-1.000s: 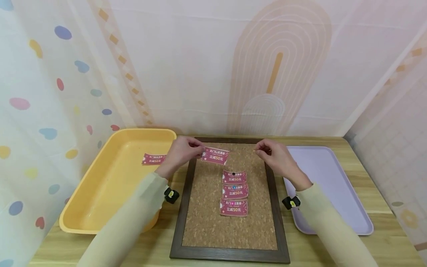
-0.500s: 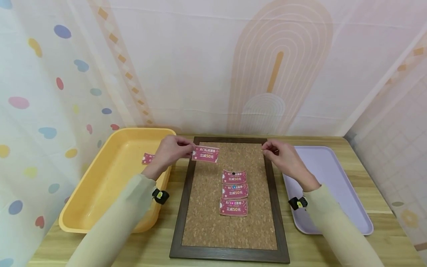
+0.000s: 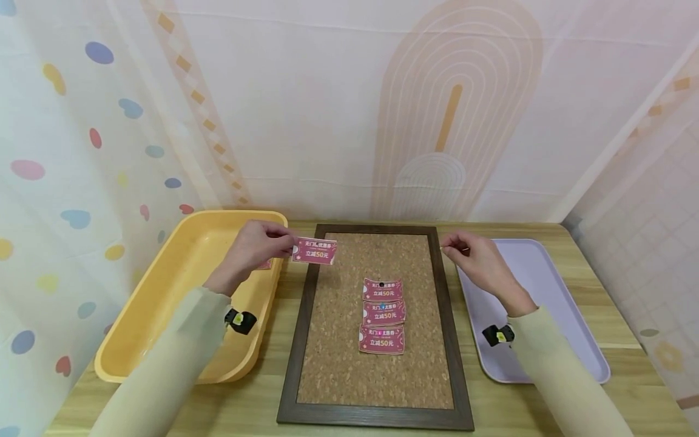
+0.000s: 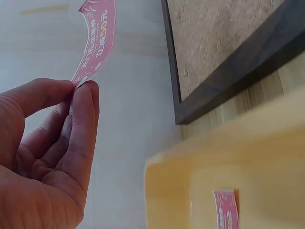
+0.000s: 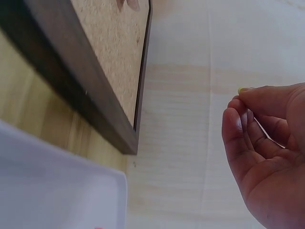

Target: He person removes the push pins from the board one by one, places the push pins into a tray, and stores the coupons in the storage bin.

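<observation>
The left hand [image 3: 253,250] pinches a pink coupon [image 3: 314,250] by its left end, over the gap between the yellow tub and the corkboard [image 3: 334,376]. In the left wrist view the held coupon [image 4: 101,36] curves up from the thumb and fingertips. Beside the board's upper right edge, the right hand [image 3: 483,260] pinches a tiny yellow thing [image 5: 241,89], seen at the thumb tip in the right wrist view. Three coupons sit in a column on the cork: the top one [image 3: 384,294] with a black pin, the middle [image 3: 386,316] blue, the lowest [image 3: 381,343] pink.
A yellow tub [image 3: 122,364] stands at the left; another coupon [image 4: 226,210] lies inside, mostly hidden by the left hand in the head view. A lilac tray [image 3: 587,358] lies at the right. Patterned curtains [image 3: 306,109] hang behind the wooden table.
The left hand has moved left with its coupon, from above the cork to past the board's left edge. The right hand has shifted right, off the board. The three coupons on the cork stayed put.
</observation>
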`<state>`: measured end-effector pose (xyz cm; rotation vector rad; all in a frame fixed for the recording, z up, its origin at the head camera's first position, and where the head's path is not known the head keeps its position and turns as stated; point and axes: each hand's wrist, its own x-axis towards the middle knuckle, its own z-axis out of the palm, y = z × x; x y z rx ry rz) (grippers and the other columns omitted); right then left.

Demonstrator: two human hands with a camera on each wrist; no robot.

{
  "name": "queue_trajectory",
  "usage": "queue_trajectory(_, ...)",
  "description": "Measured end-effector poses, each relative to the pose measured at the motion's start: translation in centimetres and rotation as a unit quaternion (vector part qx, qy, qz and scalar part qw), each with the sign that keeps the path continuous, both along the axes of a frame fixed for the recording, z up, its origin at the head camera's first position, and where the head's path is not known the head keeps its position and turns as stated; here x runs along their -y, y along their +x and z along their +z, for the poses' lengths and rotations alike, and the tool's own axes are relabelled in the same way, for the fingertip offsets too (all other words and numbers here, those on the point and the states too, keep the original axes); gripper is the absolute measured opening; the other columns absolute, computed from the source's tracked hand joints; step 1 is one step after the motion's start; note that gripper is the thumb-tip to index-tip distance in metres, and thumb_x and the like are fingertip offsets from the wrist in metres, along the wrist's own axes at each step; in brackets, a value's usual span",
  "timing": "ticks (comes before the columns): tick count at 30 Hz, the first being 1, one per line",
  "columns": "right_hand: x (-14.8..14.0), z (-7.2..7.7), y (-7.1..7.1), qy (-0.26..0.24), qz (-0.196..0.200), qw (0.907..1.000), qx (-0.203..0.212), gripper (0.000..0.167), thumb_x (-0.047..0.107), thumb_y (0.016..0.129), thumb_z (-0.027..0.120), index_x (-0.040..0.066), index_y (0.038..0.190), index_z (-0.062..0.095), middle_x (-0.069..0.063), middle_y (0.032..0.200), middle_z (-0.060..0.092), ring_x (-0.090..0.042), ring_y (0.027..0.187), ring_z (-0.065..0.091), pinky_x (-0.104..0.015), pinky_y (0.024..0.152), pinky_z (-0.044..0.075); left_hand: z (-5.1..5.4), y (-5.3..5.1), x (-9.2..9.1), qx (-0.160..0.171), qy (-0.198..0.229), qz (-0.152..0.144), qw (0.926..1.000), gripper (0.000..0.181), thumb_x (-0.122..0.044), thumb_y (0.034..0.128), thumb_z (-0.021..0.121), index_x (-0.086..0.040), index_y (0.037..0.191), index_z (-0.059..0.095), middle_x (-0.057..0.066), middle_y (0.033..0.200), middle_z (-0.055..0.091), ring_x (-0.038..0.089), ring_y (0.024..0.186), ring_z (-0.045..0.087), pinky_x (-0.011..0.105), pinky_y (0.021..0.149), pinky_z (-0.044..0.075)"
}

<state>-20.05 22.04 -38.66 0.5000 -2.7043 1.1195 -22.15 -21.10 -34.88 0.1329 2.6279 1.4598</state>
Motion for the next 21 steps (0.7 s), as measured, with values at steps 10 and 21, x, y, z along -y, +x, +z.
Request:
queue_trajectory(10, -1.7, -0.1, 0.3, 0.013, -0.019, 0.9997, 0.005, 0.008, 0.008, 0.101, 0.066, 0.005, 0.106, 0.071, -0.009, 0.100, 0.073, -0.025, 0.092, 0.067, -0.037, 0.079, 0.052, -0.1, 0.4, 2.4, 0.005, -0.011, 0.008, 0.9999, 0.034, -0.020, 0.0956, 0.072, 0.007, 0.115, 0.073, 0.013, 0.097, 0.076, 0.013, 0.079, 0.072, 0.027, 0.067, 0.059)
queue_trajectory(21, -3.3, -0.3, 0.5, 0.023, -0.029, 0.9993, 0.004, 0.009, 0.008, 0.101, 0.066, 0.004, 0.107, 0.071, -0.011, 0.101, 0.074, -0.025, 0.091, 0.067, -0.027, 0.076, 0.051, -0.6, 0.7, 5.6, 0.008, -0.041, 0.016, 0.9990, 0.033, -0.022, 0.0960, 0.072, 0.006, 0.114, 0.074, 0.010, 0.098, 0.076, 0.010, 0.080, 0.069, 0.028, 0.075, 0.058)
